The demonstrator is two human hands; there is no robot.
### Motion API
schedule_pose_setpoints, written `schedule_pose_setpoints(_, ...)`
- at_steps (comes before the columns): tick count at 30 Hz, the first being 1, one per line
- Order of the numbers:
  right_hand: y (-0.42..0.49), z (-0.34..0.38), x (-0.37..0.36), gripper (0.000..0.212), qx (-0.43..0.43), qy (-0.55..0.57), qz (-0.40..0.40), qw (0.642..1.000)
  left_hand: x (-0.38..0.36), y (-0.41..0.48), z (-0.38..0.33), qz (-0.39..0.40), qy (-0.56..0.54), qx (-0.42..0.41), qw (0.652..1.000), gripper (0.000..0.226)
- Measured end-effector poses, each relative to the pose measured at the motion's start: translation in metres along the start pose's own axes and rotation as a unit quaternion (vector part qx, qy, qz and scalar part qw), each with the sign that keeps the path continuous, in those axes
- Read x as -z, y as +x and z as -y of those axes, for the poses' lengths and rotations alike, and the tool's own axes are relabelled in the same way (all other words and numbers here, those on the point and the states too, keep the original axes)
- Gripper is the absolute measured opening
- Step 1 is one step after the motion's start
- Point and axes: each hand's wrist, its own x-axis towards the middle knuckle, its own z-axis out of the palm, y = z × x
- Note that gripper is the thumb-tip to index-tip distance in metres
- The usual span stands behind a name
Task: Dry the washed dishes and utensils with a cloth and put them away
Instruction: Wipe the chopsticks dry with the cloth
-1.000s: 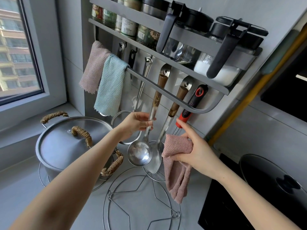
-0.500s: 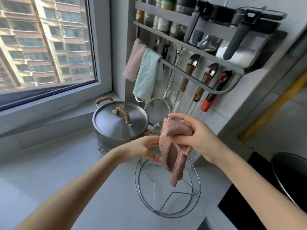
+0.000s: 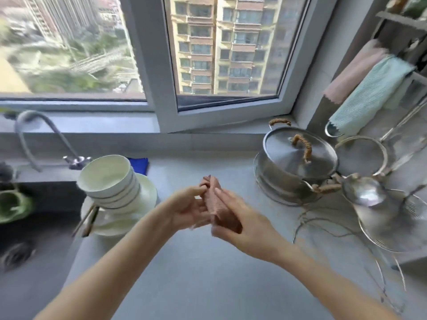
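I hold a pink cloth (image 3: pixel 215 204) bunched between both hands above the grey counter (image 3: pixel 196 273). My left hand (image 3: pixel 187 209) pinches its left side and my right hand (image 3: pixel 240 218) grips it from the right. A stack of white bowls (image 3: pixel 111 181) sits on white plates (image 3: pixel 145 192) at the left beside the sink, with chopsticks (image 3: pixel 86 220) leaning against the plates. A steel ladle (image 3: pixel 365 192) and a skimmer (image 3: pixel 404 227) hang at the right.
A lidded steel pot (image 3: pixel 298 162) with woven handles stands at the right under the window. A wire trivet (image 3: pixel 323 222) lies in front of it. Pink and teal cloths (image 3: pixel 362 88) hang on the wall rack. A tap (image 3: pixel 39 135) and sink (image 3: pixel 23 239) are at the left.
My view has swung left from the wall rack to the window and sink. My left hand let go of the hanging ladle and joined my right hand on the pink cloth.
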Motion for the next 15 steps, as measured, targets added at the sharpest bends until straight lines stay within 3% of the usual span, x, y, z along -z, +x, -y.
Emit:
schedule_pose_setpoints(2, 0.012, 0.018, -0.03, 0.091, 0.008, 0.093, 0.012, 0.996, 0.022, -0.02, -0.007, -0.001, -0.029, 0.008, 1.0, 0.014)
schedule_pose_setpoints(6, 0.037, 0.044, -0.061, 0.059, -0.014, 0.273, -0.046, 0.961, 0.066, -0.054, -0.027, 0.056, -0.077, 0.008, 0.995, 0.031)
schedule_pose_setpoints(8, 0.047, 0.057, -0.068, 0.047, -0.041, 0.343, -0.035, 0.938, 0.094, -0.067, -0.034, 0.019, 0.022, -0.004, 1.0, 0.036)
schedule_pose_setpoints(9, 0.052, 0.061, -0.071, 0.042, -0.055, 0.361, -0.035, 0.93, 0.11, -0.072, -0.035, -0.034, 0.11, -0.028, 0.993, 0.034)
schedule_pose_setpoints(11, 0.058, 0.066, -0.078, 0.038, -0.087, 0.386, -0.042, 0.918, 0.146, -0.084, -0.031, -0.171, 0.283, -0.087, 0.94, 0.03)
schedule_pose_setpoints(13, 0.062, 0.068, -0.084, 0.038, -0.111, 0.401, -0.047, 0.908, 0.191, -0.089, -0.021, -0.312, 0.447, -0.109, 0.831, 0.032)
schedule_pose_setpoints(15, 0.064, 0.069, -0.09, 0.038, -0.135, 0.401, -0.067, 0.904, 0.232, -0.087, -0.012, -0.409, 0.542, -0.096, 0.728, 0.027)
